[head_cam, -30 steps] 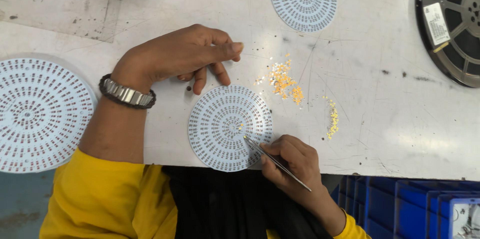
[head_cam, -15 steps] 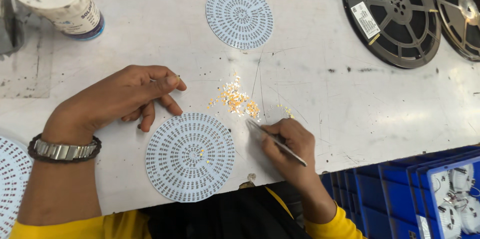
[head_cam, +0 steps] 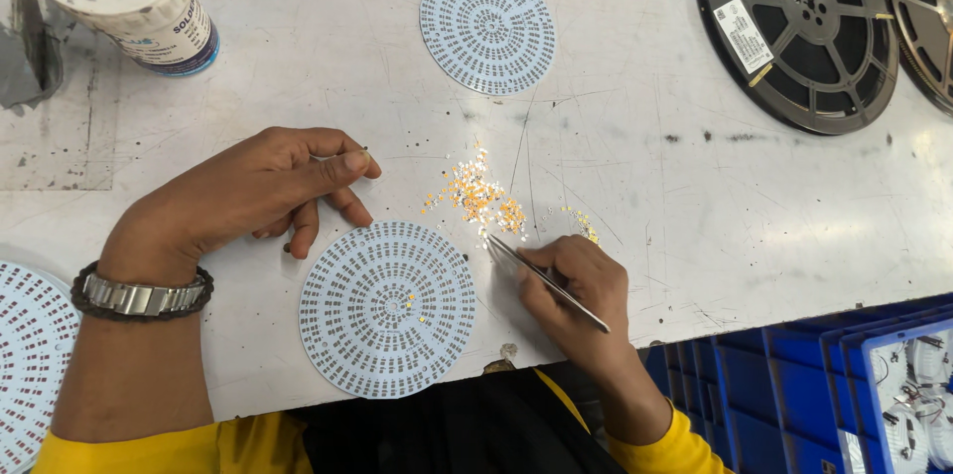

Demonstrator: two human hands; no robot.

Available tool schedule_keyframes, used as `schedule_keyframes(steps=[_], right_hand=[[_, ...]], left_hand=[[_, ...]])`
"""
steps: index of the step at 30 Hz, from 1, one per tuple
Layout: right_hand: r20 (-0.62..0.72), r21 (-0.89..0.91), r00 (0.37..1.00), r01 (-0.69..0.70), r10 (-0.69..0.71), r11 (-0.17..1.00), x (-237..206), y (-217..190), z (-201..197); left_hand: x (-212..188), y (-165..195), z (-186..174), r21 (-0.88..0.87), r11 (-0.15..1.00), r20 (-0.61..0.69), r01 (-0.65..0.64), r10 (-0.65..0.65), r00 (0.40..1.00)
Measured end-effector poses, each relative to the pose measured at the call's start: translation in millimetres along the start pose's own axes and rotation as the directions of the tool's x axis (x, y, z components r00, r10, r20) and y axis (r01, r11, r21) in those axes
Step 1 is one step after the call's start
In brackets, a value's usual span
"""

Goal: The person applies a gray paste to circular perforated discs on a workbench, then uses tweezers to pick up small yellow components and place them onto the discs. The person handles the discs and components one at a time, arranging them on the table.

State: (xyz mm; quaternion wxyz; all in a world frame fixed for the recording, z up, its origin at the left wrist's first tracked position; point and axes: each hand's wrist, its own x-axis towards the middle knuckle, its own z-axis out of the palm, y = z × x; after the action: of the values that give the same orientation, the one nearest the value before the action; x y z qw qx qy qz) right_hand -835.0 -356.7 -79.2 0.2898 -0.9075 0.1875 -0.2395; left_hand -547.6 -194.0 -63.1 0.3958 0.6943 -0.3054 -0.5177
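Picking step in hand: right hand [head_cam: 576, 285] pinching slim metal tweezers [head_cam: 544, 280], tips beside the scattered pile of tiny yellow-orange chips [head_cam: 478, 198], just above the round white perforated circuit board [head_cam: 388, 308] (left hand [head_cam: 260, 191] loosely curled, resting on the scuffed white tabletop [head_cam: 695, 206]), calling next for a steady nip on one chip.

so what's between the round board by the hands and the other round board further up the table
In the head view, mostly bare white tabletop lies between the near round board and the far round board. A scatter of tiny yellow-orange parts sits just right of that line.
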Motion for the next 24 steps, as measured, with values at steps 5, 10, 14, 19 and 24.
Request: schedule_keyframes(steps=[5,10,14,19,24], right_hand=[[0.014,-0.002,1.000,0.008,-0.008,1.000,-3.4,4.3,-0.1],[0.021,-0.017,1.000,0.006,-0.006,1.000,-2.9,4.1,0.2],[-0.034,-0.051,0.997,-0.072,0.070,0.996,-2.0,2.4,0.8],[-0.124,-0.098,0.980,-0.168,0.156,0.981,-3.8,1.2,2.4],[-0.063,-0.116,0.997,-0.041,0.034,0.992,-5.9,3.5,0.7]], left_hand=[[-1.6,3.7,1.7,0.020,0.998,-0.031,0.052,-0.051,0.998],[-2.5,5.5,2.1,0.026,0.998,-0.034,0.052,-0.051,0.998],[-2.9,6.0,2.5,0.027,0.998,-0.038,0.056,-0.055,0.998],[-3.5,8.5,3.4,0.034,0.996,-0.044,0.084,-0.083,0.996],[-4.7,11.5,3.8,0.038,0.996,-0.043,0.086,-0.084,0.996]])
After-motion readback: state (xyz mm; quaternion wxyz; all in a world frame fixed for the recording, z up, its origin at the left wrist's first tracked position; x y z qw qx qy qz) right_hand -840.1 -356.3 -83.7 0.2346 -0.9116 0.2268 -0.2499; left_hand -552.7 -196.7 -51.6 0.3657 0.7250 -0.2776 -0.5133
